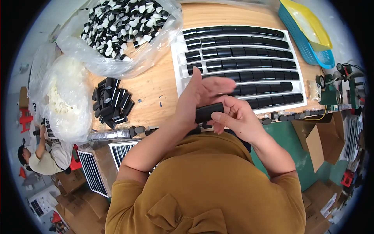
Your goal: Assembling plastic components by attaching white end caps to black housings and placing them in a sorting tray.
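Observation:
Between my hands lies a short, glossy black tube (209, 113), roughly level. My right hand (243, 119) grips it by its right end, with the thumb along the front. My left hand (200, 91) is held upright with its fingers stretched out, and its palm is against the tube's left end. Just beyond the hands rests a white tray (180, 58) with long rows of similar black tubes (249, 64). To the left, a loose heap of black tubes (111, 99) lies on the wooden table (156, 87).
A clear plastic bag (117, 70) of small black-and-white parts (120, 25) stands at the back left, beside a bag of whitish pieces (64, 93). Blue and yellow baskets (307, 35) are at the far right, above a green machine (333, 95). Cardboard boxes (325, 136) stand below; another person (46, 156) sits left.

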The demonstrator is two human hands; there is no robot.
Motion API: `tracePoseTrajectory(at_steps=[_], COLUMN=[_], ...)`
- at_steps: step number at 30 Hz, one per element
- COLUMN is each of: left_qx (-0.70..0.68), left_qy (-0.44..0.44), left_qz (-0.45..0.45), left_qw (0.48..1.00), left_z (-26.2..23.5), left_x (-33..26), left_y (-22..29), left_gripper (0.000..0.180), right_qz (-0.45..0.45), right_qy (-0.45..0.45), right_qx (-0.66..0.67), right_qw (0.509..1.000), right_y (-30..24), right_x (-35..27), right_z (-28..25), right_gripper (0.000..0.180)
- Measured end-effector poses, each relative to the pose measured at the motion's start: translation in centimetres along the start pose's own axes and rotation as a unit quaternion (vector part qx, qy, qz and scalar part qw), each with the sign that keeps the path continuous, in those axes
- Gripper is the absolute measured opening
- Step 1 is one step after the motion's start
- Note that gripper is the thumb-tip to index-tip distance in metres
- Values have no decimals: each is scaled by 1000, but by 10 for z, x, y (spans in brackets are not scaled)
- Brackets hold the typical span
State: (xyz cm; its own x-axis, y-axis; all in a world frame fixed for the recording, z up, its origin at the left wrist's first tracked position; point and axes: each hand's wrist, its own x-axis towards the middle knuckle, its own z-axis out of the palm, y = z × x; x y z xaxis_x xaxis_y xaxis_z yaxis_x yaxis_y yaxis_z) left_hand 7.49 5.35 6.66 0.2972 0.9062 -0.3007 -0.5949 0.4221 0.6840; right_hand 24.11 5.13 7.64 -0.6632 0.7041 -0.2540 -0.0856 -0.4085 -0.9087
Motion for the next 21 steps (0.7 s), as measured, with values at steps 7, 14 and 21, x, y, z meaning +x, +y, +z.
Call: tracePoseTrajectory(at_steps=[7,14,21], left_qx=[27,78,224], left_qy=[-50,18,194], left_qz=[11,17,275], left_qw=[998,997,914], left_z=[3,-3,-47], left_x=[-11,-1,12], left_y=[5,-6,31], left_gripper=[104,93,50], right_qz=[-6,-10,-139], right_qy=[-9,9,422], right_qx=[-13,-13,-334], right_qw=[1000,1000,831], right_y=[1,13,-13], right_x=[0,6,-20], right_z=[4,-8,-154], right_gripper=[17,21,32])
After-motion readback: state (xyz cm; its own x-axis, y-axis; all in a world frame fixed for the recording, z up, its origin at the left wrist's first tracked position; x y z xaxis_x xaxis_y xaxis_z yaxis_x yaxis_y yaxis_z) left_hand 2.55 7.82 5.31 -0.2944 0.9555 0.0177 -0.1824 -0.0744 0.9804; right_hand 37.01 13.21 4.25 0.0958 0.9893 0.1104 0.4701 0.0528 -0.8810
